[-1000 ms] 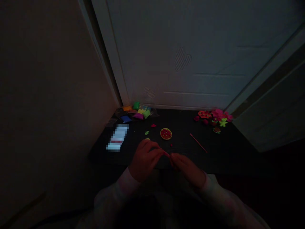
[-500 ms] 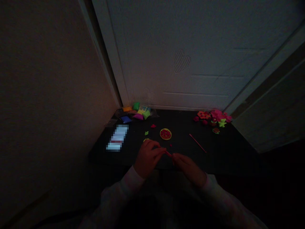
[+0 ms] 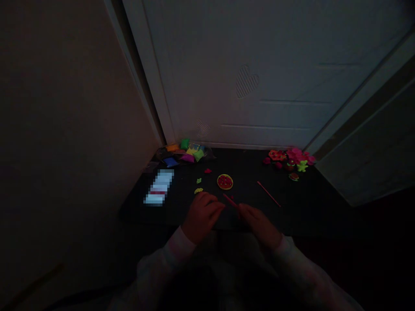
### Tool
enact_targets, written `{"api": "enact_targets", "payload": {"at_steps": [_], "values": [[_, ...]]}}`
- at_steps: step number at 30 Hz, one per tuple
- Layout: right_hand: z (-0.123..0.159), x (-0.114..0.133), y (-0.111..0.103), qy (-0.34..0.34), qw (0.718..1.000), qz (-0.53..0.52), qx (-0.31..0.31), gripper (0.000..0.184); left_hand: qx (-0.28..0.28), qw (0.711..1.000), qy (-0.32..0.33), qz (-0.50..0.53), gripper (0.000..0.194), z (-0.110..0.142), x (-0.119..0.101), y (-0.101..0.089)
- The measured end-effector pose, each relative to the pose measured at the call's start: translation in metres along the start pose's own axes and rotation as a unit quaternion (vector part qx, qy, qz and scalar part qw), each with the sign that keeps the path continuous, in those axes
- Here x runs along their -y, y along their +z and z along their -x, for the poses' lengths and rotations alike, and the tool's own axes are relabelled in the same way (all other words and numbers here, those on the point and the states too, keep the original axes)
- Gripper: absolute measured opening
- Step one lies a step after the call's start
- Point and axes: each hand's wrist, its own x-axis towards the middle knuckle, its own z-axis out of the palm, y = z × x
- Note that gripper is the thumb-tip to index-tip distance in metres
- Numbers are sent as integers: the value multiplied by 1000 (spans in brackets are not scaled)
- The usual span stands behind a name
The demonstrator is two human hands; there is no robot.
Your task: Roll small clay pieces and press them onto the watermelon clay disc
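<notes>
My right hand (image 3: 260, 223) grips a thin pink stick-shaped tool (image 3: 230, 200), its free end pointing up and to the left. Beside it, my left hand (image 3: 201, 218) is closed in a pinch, thumb against fingers. Whatever it may hold is too small and dark to make out. Just beyond the hands lies a round red disc with a yellow rim and small dots (image 3: 225, 182), like a clay pizza. A tiny red bit (image 3: 232, 197) rests near the tool. Yellow clay (image 3: 198, 190), a green piece (image 3: 199, 181) and a red piece (image 3: 208, 171) lie beyond my left hand.
The dark table (image 3: 246, 166) also bears a blurred bright screen (image 3: 159, 187) at left and a bag of coloured clay packets (image 3: 187, 154) at the back. At right are another pink stick (image 3: 269, 194) and pink clay flowers (image 3: 296, 156). A pale door (image 3: 207, 99) stands behind.
The pink tool's tip has come away from my left fingers and now points up and left. My right hand has shifted slightly right, and the yellow clay is more exposed.
</notes>
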Motion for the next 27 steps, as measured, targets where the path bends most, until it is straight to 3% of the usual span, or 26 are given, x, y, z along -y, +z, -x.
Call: {"api": "enact_targets", "payload": {"at_steps": [5, 9, 13, 17, 20, 22, 27], "values": [[-11, -23, -22, 82, 974, 163, -137, 30, -4, 992, -103, 71, 11, 0, -2, -1], [-13, -39, -27, 91, 951, 239, -172, 29, 7, 958, -222, 183, 11, 1, -2, 2], [-14, -45, -27, 35, 943, 266, -194, 22, 12, 921, -289, 262, 14, 2, -1, 3], [-8, -35, -22, -36, 938, 262, -223, 27, 10, 910, -307, 280, 13, 3, -1, 4], [2, -17, -8, -117, 948, 227, -189, 26, 6, 908, -304, 288, 13, 3, -1, 6], [7, -4, 3, -194, 960, 143, -145, 26, 0, 907, -299, 296, 12, 4, -1, 9], [5, 11, 17, -209, 963, 97, -138, 18, 1, 880, -325, 345, 9, 6, 0, 15]]}}
